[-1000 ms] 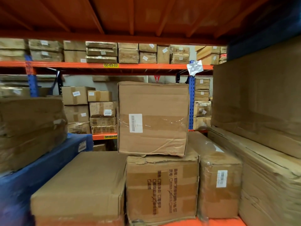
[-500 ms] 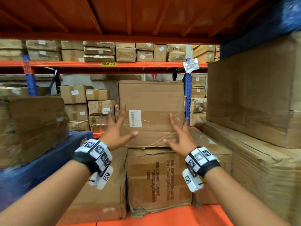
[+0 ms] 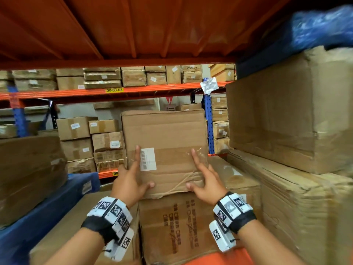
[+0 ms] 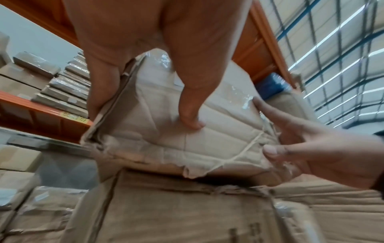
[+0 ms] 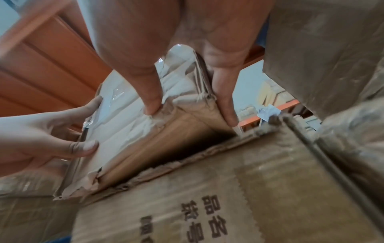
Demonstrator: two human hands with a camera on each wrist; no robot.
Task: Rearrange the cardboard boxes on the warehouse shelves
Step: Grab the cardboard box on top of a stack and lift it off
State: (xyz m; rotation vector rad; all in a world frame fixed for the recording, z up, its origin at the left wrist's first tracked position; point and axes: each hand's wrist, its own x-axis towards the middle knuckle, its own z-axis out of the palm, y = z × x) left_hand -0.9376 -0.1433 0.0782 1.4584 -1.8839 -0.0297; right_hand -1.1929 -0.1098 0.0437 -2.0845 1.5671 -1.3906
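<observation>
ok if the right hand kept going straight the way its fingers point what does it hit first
Nothing new: the right hand already touches the top box at its lower right corner. Pushing on would likely just press that box deeper into the shelf.

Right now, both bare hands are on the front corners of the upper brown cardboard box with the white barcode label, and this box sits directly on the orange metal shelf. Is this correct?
Not quite. The upper brown cardboard box with the white barcode label sits on another brown cardboard box with dark printed characters, not on the shelf; the head view shows it. The left hand and right hand are indeed on its front corners.
</observation>
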